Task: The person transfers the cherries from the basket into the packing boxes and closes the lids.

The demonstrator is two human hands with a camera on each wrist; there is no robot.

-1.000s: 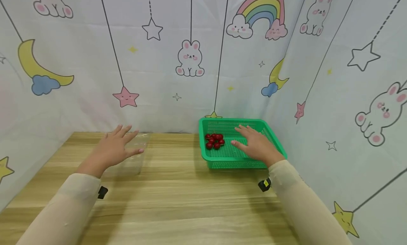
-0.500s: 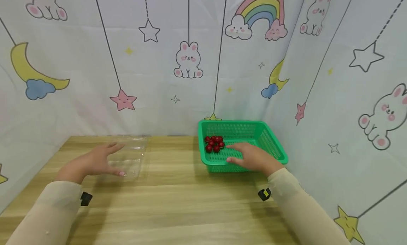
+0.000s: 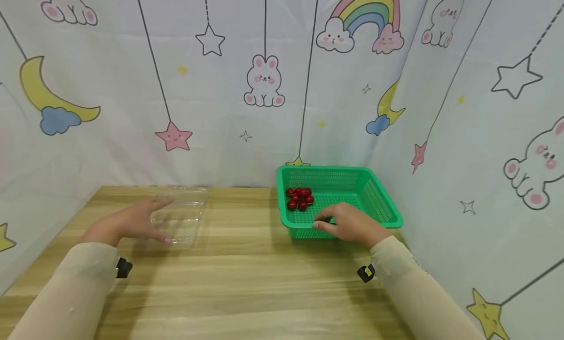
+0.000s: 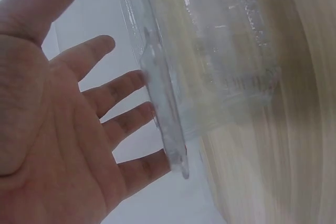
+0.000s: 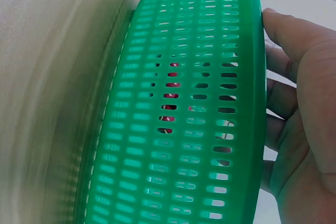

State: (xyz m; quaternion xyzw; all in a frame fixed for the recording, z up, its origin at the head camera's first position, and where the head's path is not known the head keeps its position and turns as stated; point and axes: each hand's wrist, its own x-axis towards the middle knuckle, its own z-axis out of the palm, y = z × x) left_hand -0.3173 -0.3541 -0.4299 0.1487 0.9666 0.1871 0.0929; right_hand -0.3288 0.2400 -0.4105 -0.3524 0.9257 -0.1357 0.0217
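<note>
A clear plastic container [image 3: 185, 215] stands on the left of the table. My left hand [image 3: 132, 222] is at its left side, thumb and fingers spread wide apart. In the left wrist view the fingertips [image 4: 136, 80] meet the container's rim. On the right is a green perforated basket [image 3: 291, 224] with a cluster of dark red cherries [image 3: 301, 199] in its left part. My right hand [image 3: 352, 224] hangs over the basket's front rim, fingers loosely bent above the inside. From the right wrist view, those fingers pass behind the rim, and cherry red shows through the slots.
The wood-grain table [image 3: 246, 281] extends between and in front of both containers. A white curtain [image 3: 229, 100] printed with rabbits, stars and moons rises directly behind them, and continues along the right side close to the basket.
My left hand has lowered and shifted left to the clear container's side. The right hand has come down and nearer to the basket's front rim, its fingers bending more. The cherries stay put.
</note>
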